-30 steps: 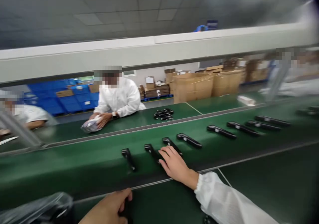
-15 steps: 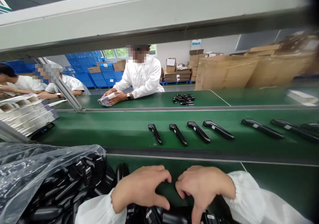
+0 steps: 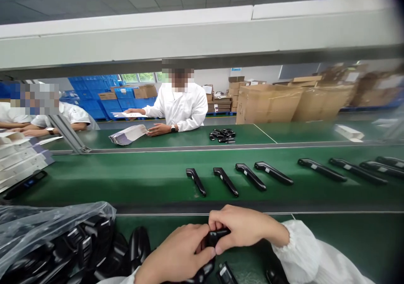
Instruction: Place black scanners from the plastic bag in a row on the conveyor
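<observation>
A black handle (image 3: 217, 236) is held just above the near edge of the table (image 3: 347, 242), low and centre in view, between both hands. The right hand (image 3: 244, 227) pinches its upper end with thumb and forefinger; the left hand (image 3: 176, 254) is curled round the lower part, fingers pressed together on it. Much of the handle is hidden by the fingers, so its exact orientation cannot be told.

More black parts (image 3: 225, 272) lie loose on the table directly beneath the hands. To the left, an open plastic bag (image 3: 47, 229) holds a heap of the same pieces, some spilling out beside the left wrist.

Beyond the table edge runs the green belt (image 3: 126, 179), carrying a row of handles (image 3: 225, 182), well apart from one another and all angled alike, reaching away to the right. As a judgement: handling goes best with a firm two-point hold near the ends, fingers kept off any label face, and the piece turned to match the angle of the row.

On the far table, a person in a white coat (image 3: 181, 105) rests a hand by a stack of sheets (image 3: 128, 134); a small pile of black pieces (image 3: 222, 135) lies near. Cartons (image 3: 268, 103) and blue crates (image 3: 94, 94) stand behind.
</observation>
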`<move>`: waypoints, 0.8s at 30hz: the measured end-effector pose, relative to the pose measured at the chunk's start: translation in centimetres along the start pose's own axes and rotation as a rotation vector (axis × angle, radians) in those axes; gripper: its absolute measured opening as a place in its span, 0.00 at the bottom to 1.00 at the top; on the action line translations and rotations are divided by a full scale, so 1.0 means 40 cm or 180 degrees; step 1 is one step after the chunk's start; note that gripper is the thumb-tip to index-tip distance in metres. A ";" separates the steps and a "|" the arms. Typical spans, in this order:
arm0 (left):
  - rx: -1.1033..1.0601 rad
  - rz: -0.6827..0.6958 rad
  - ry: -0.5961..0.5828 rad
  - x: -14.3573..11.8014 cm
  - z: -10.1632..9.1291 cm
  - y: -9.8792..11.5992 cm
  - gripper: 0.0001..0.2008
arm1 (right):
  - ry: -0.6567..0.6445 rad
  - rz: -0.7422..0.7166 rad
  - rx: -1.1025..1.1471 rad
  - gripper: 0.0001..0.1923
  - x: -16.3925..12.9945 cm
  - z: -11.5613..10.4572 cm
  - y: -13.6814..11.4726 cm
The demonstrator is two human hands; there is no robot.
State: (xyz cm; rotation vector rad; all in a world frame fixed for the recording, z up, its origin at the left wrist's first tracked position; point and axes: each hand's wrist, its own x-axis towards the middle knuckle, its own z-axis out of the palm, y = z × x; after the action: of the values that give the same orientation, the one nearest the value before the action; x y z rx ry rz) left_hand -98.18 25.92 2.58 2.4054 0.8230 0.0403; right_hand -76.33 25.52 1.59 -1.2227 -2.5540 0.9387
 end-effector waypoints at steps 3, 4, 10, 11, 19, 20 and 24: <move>-0.0050 -0.0103 0.0067 0.003 0.005 0.001 0.06 | -0.0117 -0.0230 0.0264 0.12 -0.006 -0.027 0.011; -0.0044 -0.0169 0.0095 0.004 0.007 -0.001 0.07 | -0.0127 -0.0199 0.0323 0.11 -0.012 -0.041 0.023; 0.0020 -0.0528 0.0113 0.000 -0.002 -0.012 0.10 | 0.1456 0.1197 0.0551 0.11 -0.075 -0.071 0.178; -0.0017 -0.0548 0.0083 0.000 -0.005 -0.013 0.10 | 0.1718 0.1441 0.0426 0.11 -0.083 -0.058 0.208; -0.0754 -0.0821 0.0244 0.007 0.008 -0.054 0.13 | 0.1928 0.2146 -0.1121 0.27 -0.052 0.064 0.310; -0.0905 -0.0871 0.0293 0.009 0.010 -0.062 0.16 | 0.1901 0.2191 -0.1324 0.28 -0.046 0.065 0.313; -0.1420 -0.0899 0.0630 0.023 0.010 -0.084 0.14 | 0.1907 0.2199 -0.1347 0.21 -0.040 0.033 0.343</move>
State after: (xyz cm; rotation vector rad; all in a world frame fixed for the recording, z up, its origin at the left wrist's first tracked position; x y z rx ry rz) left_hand -99.20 28.39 0.29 1.8725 1.1068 0.3205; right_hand -66.91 30.16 -7.49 -2.1716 -1.9001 0.0307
